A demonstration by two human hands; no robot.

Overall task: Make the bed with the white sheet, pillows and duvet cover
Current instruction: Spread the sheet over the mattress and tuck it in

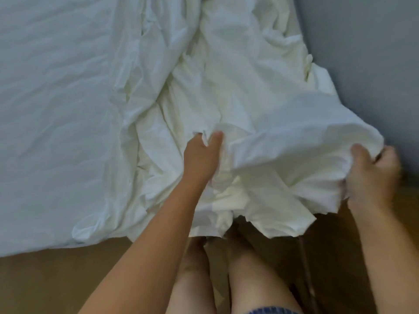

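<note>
A smooth white sheet (52, 105) covers the bed's left side, with the crumpled duvet cover (226, 91) heaped along the right, near the grey wall (367, 53). The left hand (203, 155) pinches a fold in the cover's middle. The right hand (371, 173) grips its near right edge, lifted over the wooden floor (56, 279).

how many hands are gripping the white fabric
2: the left hand pinches the crumpled white fabric mid-bed; the right hand grips its edge near the wall.
</note>
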